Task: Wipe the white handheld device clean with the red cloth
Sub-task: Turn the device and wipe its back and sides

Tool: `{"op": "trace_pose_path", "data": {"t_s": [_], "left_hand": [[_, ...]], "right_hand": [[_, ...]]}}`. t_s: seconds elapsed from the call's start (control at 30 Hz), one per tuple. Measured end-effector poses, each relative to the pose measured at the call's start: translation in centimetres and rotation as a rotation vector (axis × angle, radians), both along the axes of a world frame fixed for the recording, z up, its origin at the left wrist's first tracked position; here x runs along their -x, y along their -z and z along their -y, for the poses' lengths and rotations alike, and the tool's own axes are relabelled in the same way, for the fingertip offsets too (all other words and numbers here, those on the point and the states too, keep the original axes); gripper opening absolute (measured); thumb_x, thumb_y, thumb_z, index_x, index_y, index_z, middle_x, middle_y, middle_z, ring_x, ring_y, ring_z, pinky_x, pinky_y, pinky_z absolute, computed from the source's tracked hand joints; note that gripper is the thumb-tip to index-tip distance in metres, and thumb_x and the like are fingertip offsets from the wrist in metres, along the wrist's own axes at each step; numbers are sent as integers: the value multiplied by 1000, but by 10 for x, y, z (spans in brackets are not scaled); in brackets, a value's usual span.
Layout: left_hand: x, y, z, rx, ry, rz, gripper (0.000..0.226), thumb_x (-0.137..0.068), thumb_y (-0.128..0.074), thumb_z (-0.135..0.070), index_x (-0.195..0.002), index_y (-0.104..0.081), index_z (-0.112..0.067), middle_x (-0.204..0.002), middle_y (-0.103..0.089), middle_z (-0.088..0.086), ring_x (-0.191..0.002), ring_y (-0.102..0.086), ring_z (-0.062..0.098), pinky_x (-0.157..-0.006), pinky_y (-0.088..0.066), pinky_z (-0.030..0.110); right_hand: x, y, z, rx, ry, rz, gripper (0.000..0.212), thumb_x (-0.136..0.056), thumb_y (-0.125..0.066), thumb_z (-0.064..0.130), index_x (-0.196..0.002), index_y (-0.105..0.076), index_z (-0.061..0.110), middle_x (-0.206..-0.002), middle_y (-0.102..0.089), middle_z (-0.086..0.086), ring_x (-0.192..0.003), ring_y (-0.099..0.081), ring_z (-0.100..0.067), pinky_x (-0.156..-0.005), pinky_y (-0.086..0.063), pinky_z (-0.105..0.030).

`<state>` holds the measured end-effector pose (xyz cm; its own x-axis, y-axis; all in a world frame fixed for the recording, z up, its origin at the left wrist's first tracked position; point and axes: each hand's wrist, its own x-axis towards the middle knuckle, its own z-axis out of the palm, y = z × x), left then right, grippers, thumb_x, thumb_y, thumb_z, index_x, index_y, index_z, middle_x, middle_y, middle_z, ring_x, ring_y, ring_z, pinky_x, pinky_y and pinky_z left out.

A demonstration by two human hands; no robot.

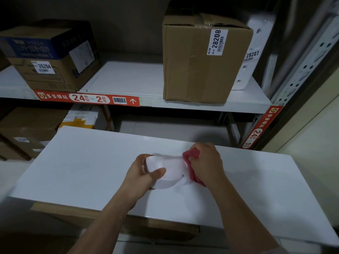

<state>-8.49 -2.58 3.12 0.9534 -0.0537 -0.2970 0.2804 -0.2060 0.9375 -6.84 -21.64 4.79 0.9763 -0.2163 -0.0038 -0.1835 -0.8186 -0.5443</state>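
I see two bare arms over a white table [77, 162] w/ cardboard boxes [203, 59] on a shelf behind. My left hand [145, 173] grips the white handheld device [170, 171], thumb on top, fingers curled round its left end, steadying it just above the tabletop. My right hand [205, 162] bunches the red cloth [191, 156], fingers curled tight, pressed to the device's right end. Wiping looks under way, approx mid-task. Next, I'd guess: drag the cloth leftward, then turn the device.
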Motion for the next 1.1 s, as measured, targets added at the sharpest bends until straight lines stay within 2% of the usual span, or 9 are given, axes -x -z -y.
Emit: {"op": "trace_pose_path", "data": {"t_s": [0.1,0.27,0.4,0.53,0.67,0.77,0.93,1.03,1.1], "left_hand": [[-2,2,-1,-57,39,40,41,-80,-74,-25,-114,-51,-33,-112,-52,-10,-98,-56,15,-81,-60,43],[-4,3,-2,-57,78,88,45,-76,-78,-21,-111,-53,-38,-112,-54,-10,-102,-55,17,-85,-58,43],[-1,0,-3,-62,113,132,48,-76,-78,-18,-111,-54,-41,-113,-54,-19,-103,-54,9,-84,-57,33],[1,-3,-1,-96,150,169,50,-76,-78,-19,-113,-54,-41,-112,-54,-23,-99,-56,12,-80,-55,29],[0,-2,-1,-127,150,177,49,-75,-78,-19,-113,-54,-40,-110,-53,-26,-98,-56,12,-79,-55,28],[1,-2,-2,-119,143,174,49,-76,-78,-19,-113,-53,-39,-110,-53,-25,-99,-56,11,-78,-55,26],[3,-2,-1,-123,164,174,49,-75,-78,-19,-108,-52,-45,-109,-52,-26,-99,-55,10,-79,-57,28],[3,-3,0,-110,153,165,48,-77,-76,-17,-107,-51,-45,-110,-51,-23,-98,-55,11,-77,-57,24],[2,-2,0,-95,135,149,47,-78,-76,-16,-107,-51,-44,-108,-52,-23,-96,-55,10,-78,-57,26]], "right_hand": [[0,-1,6,23,-9,-37,15,-85,-55,19,-95,-64,15,-96,-58,-5,-93,-58,-28,-82,-45,-33],[-2,-19,-13,-53,-187,-15,14,-82,-58,23,-93,-63,16,-92,-65,-4,-88,-58,-22,-79,-49,-33],[-4,-7,0,-63,-81,-34,7,-82,-60,25,-77,-62,21,-81,-66,-3,-81,-62,-24,-79,-50,-35],[-3,1,15,-32,-34,-97,18,-84,-56,22,-70,-53,32,-78,-60,7,-82,-59,-21,-73,-44,-29],[-3,-12,3,-76,-155,-67,18,-83,-52,13,-80,-67,22,-80,-66,7,-84,-60,-21,-76,-49,-32],[-5,-19,-6,-144,-235,-72,23,-80,-52,5,-84,-71,18,-69,-58,20,-81,-58,-14,-79,-50,-31],[-5,3,14,-183,-58,-74,7,-81,-62,18,-81,-67,24,-89,-63,4,-84,-59,-18,-68,-45,-22],[-1,8,23,-245,3,-106,13,-84,-59,16,-79,-64,27,-88,-66,3,-81,-62,-18,-59,-40,-12],[0,2,21,-269,-1,-93,9,-84,-60,17,-77,-64,22,-81,-66,1,-67,-64,-18,-51,-44,-16]]}}
